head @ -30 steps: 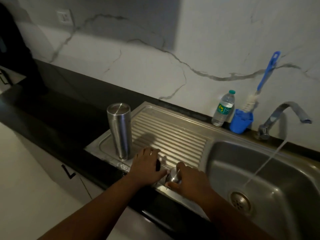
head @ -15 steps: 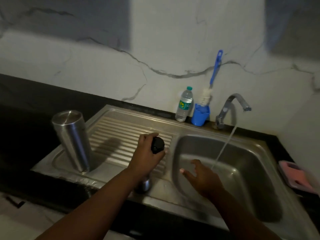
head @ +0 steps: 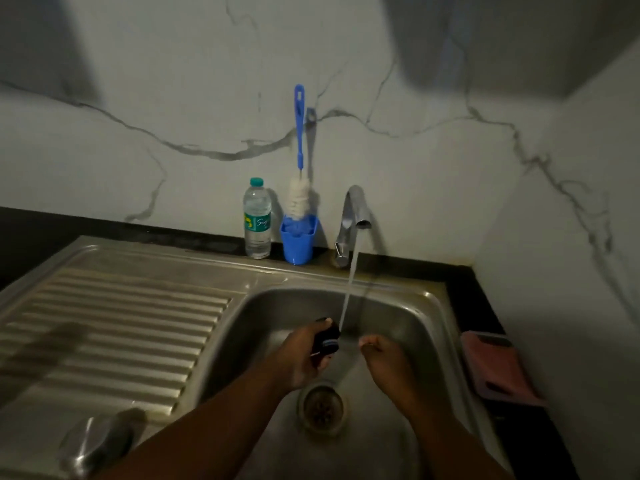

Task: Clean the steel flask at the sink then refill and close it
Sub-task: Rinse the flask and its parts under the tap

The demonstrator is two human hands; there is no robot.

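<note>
Rinsing has only begun: left hand (head: 300, 355) grips the black stopper (head: 327, 337) under the tap (head: 354, 216) stream; right hand (head: 388, 358), loosely curled, holds nothing; brushing, refilling, closing remain.

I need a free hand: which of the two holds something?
The left hand grips the black flask stopper under the tap stream; the right hand holds nothing.

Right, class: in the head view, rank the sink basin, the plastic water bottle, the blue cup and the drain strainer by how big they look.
1. Sink basin, clearly largest.
2. Plastic water bottle.
3. Blue cup and drain strainer: they look similar, and the strainer is nearer the camera, so I won't rank them.
</note>
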